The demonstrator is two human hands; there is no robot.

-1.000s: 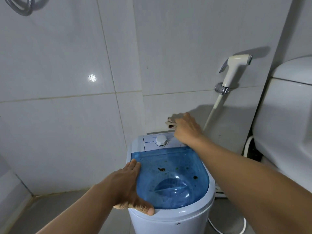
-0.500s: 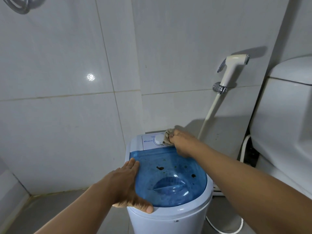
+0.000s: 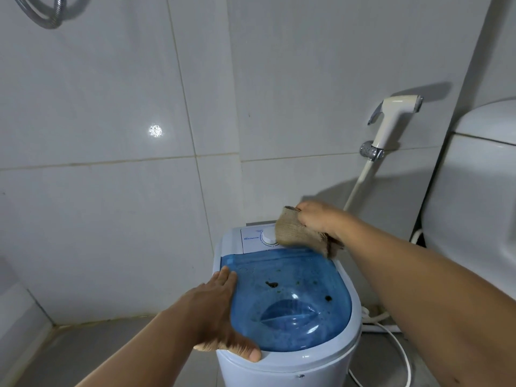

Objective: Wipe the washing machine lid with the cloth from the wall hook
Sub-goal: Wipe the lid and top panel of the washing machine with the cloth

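Note:
A small white washing machine (image 3: 293, 367) stands low in the middle, its translucent blue lid (image 3: 290, 303) shut and marked with dark spots. My left hand (image 3: 220, 311) lies flat on the lid's left rim, thumb hooked over the front edge. My right hand (image 3: 321, 219) grips a beige cloth (image 3: 296, 233) above the rear control panel. The cloth hangs over the white dial (image 3: 268, 237), partly hiding it, and its dark frayed end dangles at the lid's back right corner.
A bidet sprayer (image 3: 391, 118) with its hose hangs on the tiled wall to the right. A white toilet tank (image 3: 480, 191) fills the far right. A white cable (image 3: 391, 342) runs along the floor behind the machine. A metal shower hose (image 3: 47, 15) loops at top left.
My right hand lifted the cloth off the dial area and shifted right, so the cloth now hangs open below the fingers. My left hand kept its place on the lid.

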